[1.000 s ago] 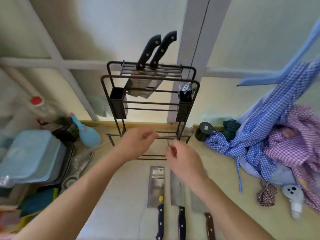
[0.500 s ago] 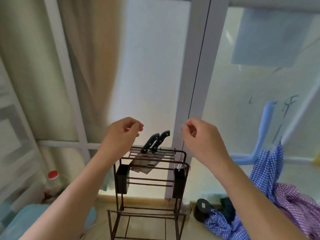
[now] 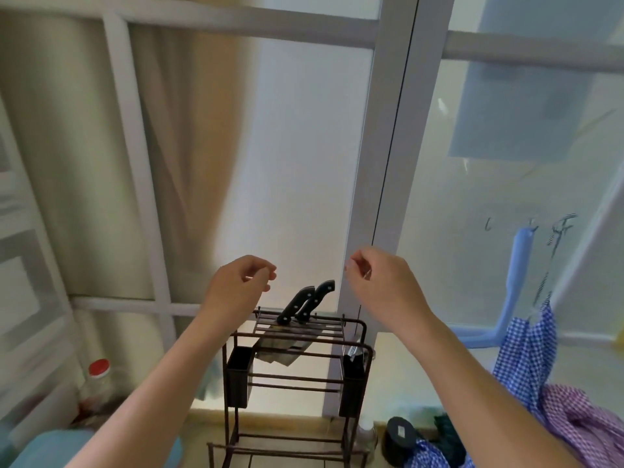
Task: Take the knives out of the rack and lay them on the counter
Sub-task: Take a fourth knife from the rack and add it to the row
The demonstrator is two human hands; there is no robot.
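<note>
A dark metal rack (image 3: pixel 358 323) stands on the counter below the window. Two black-handled knives (image 3: pixel 305 305) stick out of its top slots, handles leaning up to the right, blades hanging under the top bars. My left hand (image 3: pixel 238 289) is raised above and left of the handles, fingers loosely curled, holding nothing. My right hand (image 3: pixel 381 285) is raised above and right of them, fingers also curled and empty. Neither hand touches the knives or the rack. The counter in front of the rack is out of view.
Black cups (image 3: pixel 238 376) hang on both sides of the rack. A red-capped jar (image 3: pixel 98 374) stands at the left, a blue lid (image 3: pixel 44 449) at the bottom left. A black round object (image 3: pixel 400 434) and checked shirts (image 3: pixel 526 359) lie at the right. A window frame (image 3: pixel 381 163) rises behind.
The view has tilted up from the counter to the window, so the knives lying on the counter have left the frame. Both hands have risen from low in front of the rack to above its top.
</note>
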